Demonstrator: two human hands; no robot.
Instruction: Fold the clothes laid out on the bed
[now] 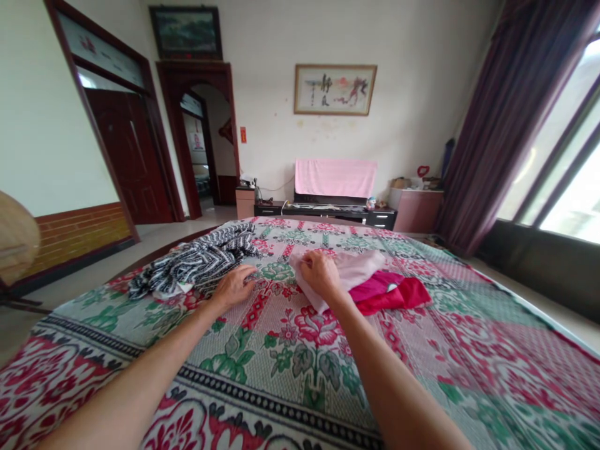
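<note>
My left hand [234, 286] hovers low over the flowered cover [309, 362], fingers loosely curved and apart, holding nothing. Just to its left lies a crumpled black-and-white striped garment [199, 259]. With fingers bent, my right hand [321, 273] closes on the left end of a pale pink cloth [363, 267]; the fingertips are partly hidden. Under and beside that cloth are a magenta garment [375, 287] and a red garment [403, 296], bunched together on the cover.
Beyond the covered surface stands a low black cabinet [380, 219], with a pink towel [335, 177] draped over a dark screen. Purple curtains [492, 119] hang beside a window at right. A dark red door [126, 156] and a round wooden object [17, 237] are at left.
</note>
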